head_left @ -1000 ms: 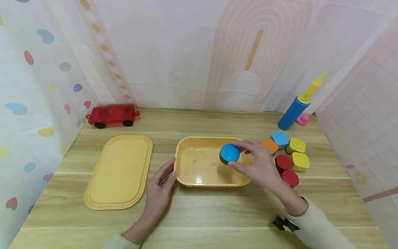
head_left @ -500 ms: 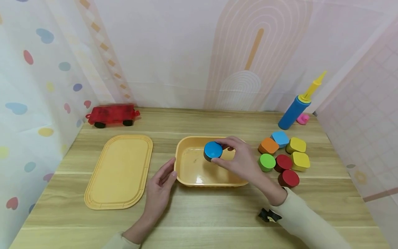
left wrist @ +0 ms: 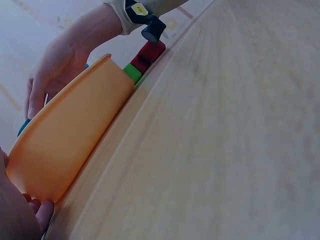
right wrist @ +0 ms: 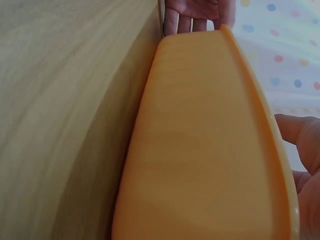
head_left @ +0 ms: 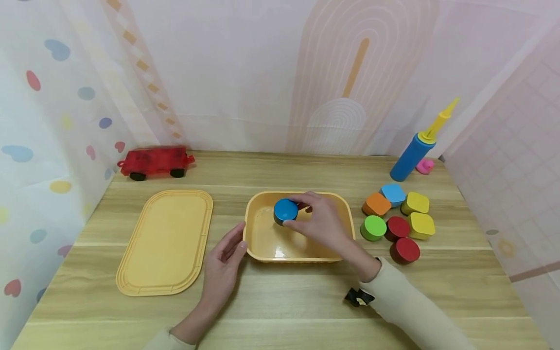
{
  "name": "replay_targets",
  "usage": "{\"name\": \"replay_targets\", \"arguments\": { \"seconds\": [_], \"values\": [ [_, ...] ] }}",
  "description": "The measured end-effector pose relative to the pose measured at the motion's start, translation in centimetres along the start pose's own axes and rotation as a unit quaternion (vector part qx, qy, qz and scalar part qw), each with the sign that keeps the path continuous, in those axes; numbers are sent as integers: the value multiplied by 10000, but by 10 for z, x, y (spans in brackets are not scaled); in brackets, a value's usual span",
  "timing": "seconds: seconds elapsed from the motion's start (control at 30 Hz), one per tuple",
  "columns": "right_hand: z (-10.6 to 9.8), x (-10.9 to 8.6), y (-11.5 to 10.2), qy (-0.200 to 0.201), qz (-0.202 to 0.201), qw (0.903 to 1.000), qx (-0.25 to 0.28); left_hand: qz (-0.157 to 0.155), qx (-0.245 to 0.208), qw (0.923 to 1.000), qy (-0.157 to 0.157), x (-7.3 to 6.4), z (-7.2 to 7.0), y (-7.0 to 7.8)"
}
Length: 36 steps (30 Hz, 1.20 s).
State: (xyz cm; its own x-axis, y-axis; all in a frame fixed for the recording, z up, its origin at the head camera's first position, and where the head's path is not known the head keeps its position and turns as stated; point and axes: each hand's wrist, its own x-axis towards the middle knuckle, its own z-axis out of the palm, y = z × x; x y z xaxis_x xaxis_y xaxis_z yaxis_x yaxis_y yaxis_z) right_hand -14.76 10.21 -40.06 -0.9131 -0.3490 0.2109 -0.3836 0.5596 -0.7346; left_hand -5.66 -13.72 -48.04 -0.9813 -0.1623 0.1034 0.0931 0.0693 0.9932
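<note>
My right hand (head_left: 321,221) pinches a blue round block (head_left: 286,211) between thumb and fingers, over the left half of a yellow-orange plastic tub (head_left: 345,214). My left hand (head_left: 223,270) rests against the tub's left end, its fingers lying along the outer wall with the thumb near the front corner. From the right wrist, the left hand's fingers (right wrist: 185,22) show straight at the tub's far end. The left wrist view has the tub's long side (left wrist: 75,135) facing the camera, with the right hand (left wrist: 62,65) reaching over the rim.
Right of the tub lie several blocks: green (head_left: 373,228), orange (head_left: 376,204), light blue (head_left: 393,194), two yellow and two red. A matching flat lid (head_left: 165,243) lies left. Behind are a red toy wagon (head_left: 156,162), a blue-yellow pump (head_left: 412,156) and a pink duck (head_left: 425,166).
My right hand has carried the blue round block leftward over the tub, uncovering the green block and the tub's right end. My left hand has stayed at the tub's left end.
</note>
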Motion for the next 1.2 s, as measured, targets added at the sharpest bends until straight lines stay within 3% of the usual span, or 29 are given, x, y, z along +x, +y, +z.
{"name": "replay_targets", "arguments": {
  "seconds": [0.27, 0.57, 0.73, 1.2],
  "values": [
    [19, 8, 0, -291, 12, 9995, -135, -20, -29, 10000, 29, -2, -1, -1],
    [31, 17, 2, -469, 419, 9976, -284, 69, -6, 10000, 17, -2, -1, -2],
    [36, 18, 5, -549, 399, 9972, -302, 90, 5, 10000, 25, -2, 0, -2],
    [45, 25, 5, -315, 470, 9978, -340, 156, -77, 9998, 21, 0, 0, -2]
  ]
}}
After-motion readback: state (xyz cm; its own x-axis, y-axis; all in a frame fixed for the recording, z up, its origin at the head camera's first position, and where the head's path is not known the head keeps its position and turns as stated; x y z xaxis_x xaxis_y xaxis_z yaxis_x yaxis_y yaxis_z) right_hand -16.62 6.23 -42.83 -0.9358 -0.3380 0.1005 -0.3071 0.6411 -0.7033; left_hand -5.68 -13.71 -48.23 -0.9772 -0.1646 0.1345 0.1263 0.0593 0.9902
